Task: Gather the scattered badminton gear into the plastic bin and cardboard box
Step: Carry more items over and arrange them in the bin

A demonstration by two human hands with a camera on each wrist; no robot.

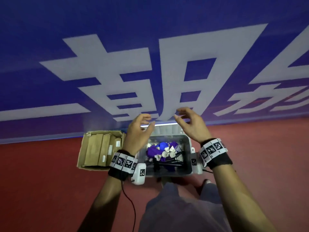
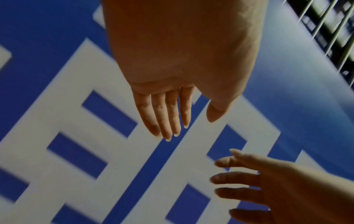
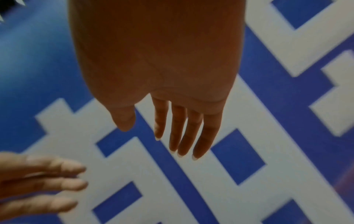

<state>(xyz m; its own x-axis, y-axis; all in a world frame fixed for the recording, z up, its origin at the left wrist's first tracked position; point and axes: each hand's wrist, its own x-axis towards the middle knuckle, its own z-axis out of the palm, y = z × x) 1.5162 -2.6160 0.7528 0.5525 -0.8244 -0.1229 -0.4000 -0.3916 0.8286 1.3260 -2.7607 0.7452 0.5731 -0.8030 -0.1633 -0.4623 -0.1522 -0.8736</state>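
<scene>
1. Head view. The plastic bin point(image 1: 188, 171) stands on the red floor point(image 1: 41, 181) against the blue banner wall point(image 1: 50, 39). The cardboard box point(image 1: 100, 148) sits just beside it on the left, packed with long flat cartons. The bin holds white shuttlecocks point(image 1: 168, 152), blue and purple fabric items point(image 1: 163, 146), and dark rods that may be racket shafts; this cannot be confirmed. Judgement: placing both containers side by side keeps each sorting reach short.
2. Head view, hands. The left hand point(image 1: 137, 133) and right hand point(image 1: 189, 124) are raised above the far rim of the bin, palms facing each other, fingers loosely spread, holding nothing. Judgement: this posture suits a release over the bin or a reach toward its lid area.
3. Left wrist view. The left hand's fingers point(image 2: 164, 115) are extended and close together, thumb apart, nothing gripped. The right hand's fingers point(image 2: 239, 177) are spread.
4. Right wrist view. The right hand's fingers point(image 3: 182, 130) hang straight, slightly apart, empty. No loose gear is visible outside the containers.
</scene>
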